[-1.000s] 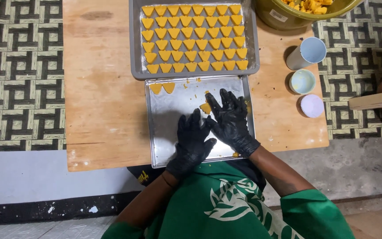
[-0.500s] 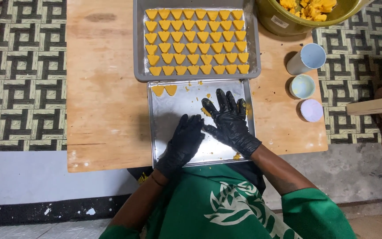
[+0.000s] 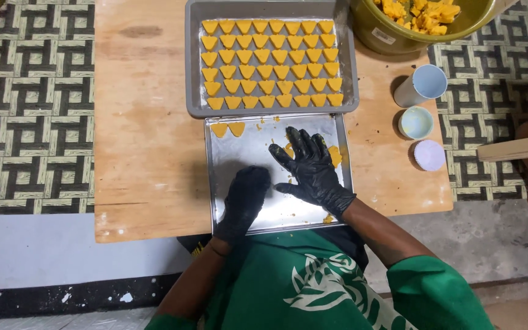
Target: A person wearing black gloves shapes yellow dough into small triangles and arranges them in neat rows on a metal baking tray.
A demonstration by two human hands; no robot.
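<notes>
Both my hands wear black gloves and rest on a shiny metal tray (image 3: 227,177) on the wooden table. My right hand (image 3: 310,168) lies flat with fingers spread over yellow dough (image 3: 335,156) near the tray's right side. My left hand (image 3: 245,195) lies palm down on the bare tray, its fingers curled, with nothing visibly in it. Two yellow triangular dough pieces (image 3: 228,129) sit in the tray's far left corner. Beyond it, a grey baking tray (image 3: 194,91) holds several rows of the same yellow triangular pieces (image 3: 270,63).
A green bowl (image 3: 386,36) of yellow chunks stands at the far right of the wooden table (image 3: 148,140). Two pale cups (image 3: 421,85) (image 3: 415,122) and a lilac lid (image 3: 429,154) sit to the right. A patterned mat (image 3: 29,104) covers the floor.
My left hand has slid down and left on the shiny tray, away from the right hand. The right hand stays spread over the dough.
</notes>
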